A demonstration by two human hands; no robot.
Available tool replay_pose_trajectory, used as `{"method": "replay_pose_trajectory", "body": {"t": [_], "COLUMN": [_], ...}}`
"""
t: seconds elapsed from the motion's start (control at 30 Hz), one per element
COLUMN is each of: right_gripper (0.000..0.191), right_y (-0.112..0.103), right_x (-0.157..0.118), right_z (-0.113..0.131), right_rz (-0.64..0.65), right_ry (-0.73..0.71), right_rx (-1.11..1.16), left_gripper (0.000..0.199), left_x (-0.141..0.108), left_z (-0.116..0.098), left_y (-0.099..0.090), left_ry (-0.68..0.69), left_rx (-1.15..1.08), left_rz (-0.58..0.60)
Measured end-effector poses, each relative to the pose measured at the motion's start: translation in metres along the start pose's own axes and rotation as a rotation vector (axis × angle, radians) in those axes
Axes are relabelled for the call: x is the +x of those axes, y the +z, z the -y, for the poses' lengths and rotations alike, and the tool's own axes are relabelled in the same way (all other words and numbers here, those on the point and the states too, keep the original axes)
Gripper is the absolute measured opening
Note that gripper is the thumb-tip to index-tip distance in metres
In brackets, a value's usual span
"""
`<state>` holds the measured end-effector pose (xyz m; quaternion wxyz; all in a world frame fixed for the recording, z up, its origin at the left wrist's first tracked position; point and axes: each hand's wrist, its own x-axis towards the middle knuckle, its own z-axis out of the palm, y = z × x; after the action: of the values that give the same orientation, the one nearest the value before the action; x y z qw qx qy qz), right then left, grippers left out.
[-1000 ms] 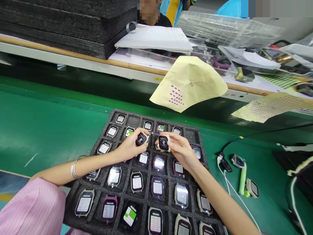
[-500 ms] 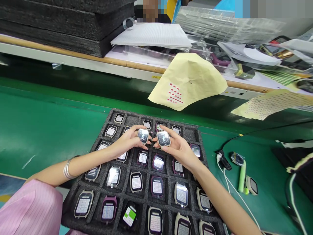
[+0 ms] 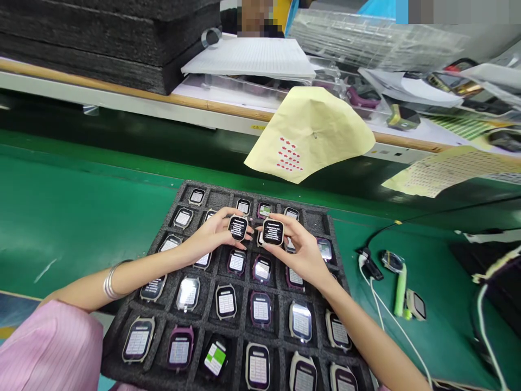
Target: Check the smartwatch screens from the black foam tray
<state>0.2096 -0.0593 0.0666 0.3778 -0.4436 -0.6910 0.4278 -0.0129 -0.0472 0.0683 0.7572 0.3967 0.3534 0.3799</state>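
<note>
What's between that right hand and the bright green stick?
Head view: a smartwatch in the foam tray, then a black connector and white cables on the green table.

A green workbench [image 3: 81, 201] spans the scene, its smooth top catching a soft sheen of light. Along its far side runs a raised shelf [image 3: 228, 108] with a wooden edge and a pale front, the space beneath it in dark shadow. Black blocks [image 3: 81, 43] are stacked on the shelf at left; a pile of paper [image 3: 250, 54] lies near its middle, with clear plastic trays [image 3: 366, 38] to the right. Two yellow sheets [image 3: 317, 136] hang from the shelf front.
</note>
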Motion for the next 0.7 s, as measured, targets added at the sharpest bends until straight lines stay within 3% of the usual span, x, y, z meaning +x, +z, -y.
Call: {"method": "replay_pose_trajectory", "body": {"t": [0.1, 0.33, 0.5, 0.7], "right_gripper": [0.052, 0.054, 0.031, 0.023], "right_y": [0.0011, 0.001, 0.004, 0.0066], "right_x": [-0.0008, 0.0006, -0.0006, -0.0038], "right_z": [0.0013, 0.0032, 0.0029, 0.004], "right_rz": [0.022, 0.123, -0.011, -0.061], "right_ry": [0.07, 0.173, 0.148, 0.16], "right_rx": [0.087, 0.519, 0.524, 0.467], "left_gripper": [0.044, 0.041, 0.038, 0.038], "left_x": [0.0008, 0.0009, -0.0015, -0.0038], "left_z": [0.0025, 0.0042, 0.0045, 0.0062], "left_y": [-0.0007, -0.0004, 0.0013, 0.0022], "left_ry": [0.038, 0.036, 0.034, 0.024], "left_rx": [0.005, 0.015, 0.023, 0.022], "left_rz": [0.021, 0.034, 0.073, 0.099]}}
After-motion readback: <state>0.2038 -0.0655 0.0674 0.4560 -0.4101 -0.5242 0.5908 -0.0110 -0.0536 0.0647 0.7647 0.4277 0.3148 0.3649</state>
